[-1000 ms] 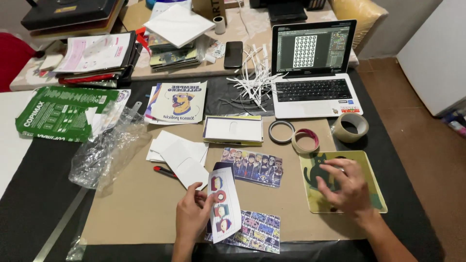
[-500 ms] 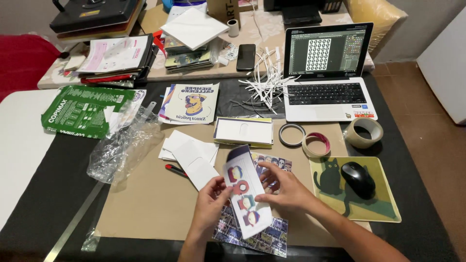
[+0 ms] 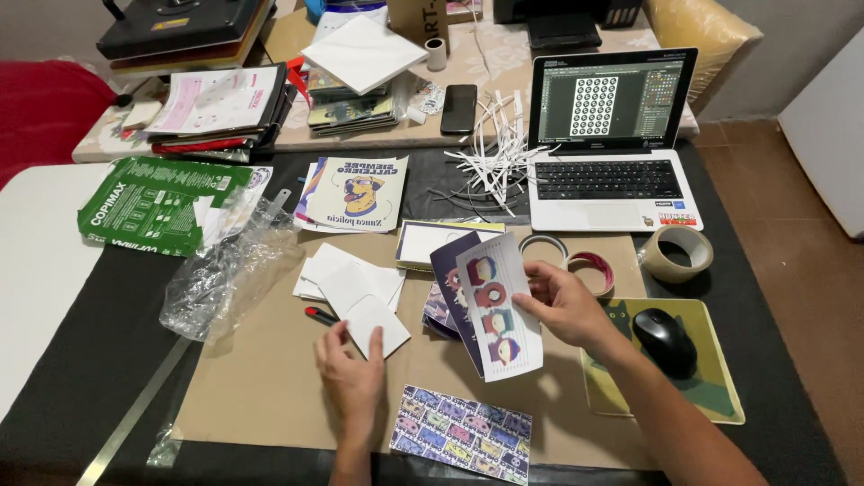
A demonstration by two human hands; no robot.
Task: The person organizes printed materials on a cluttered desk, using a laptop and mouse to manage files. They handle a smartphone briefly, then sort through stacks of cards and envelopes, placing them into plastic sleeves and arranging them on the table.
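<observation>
Right hand pinches a white printed sticker strip with four round cartoon designs, lifted off the desk, tilted, a dark printed sheet right behind it. Left hand open, palm down on the brown cardboard mat, fingertips touching a blank white square card. Colourful patterned sticker sheet lies just beside left wrist. Black mouse on cat mousepad, near right forearm.

I'm holding up a printed sticker strip in my right hand, tilted over the brown cardboard sheet. My left hand is resting flat there, fingertips touching a small white card. Mouse is sitting just beside my right wrist.
</observation>
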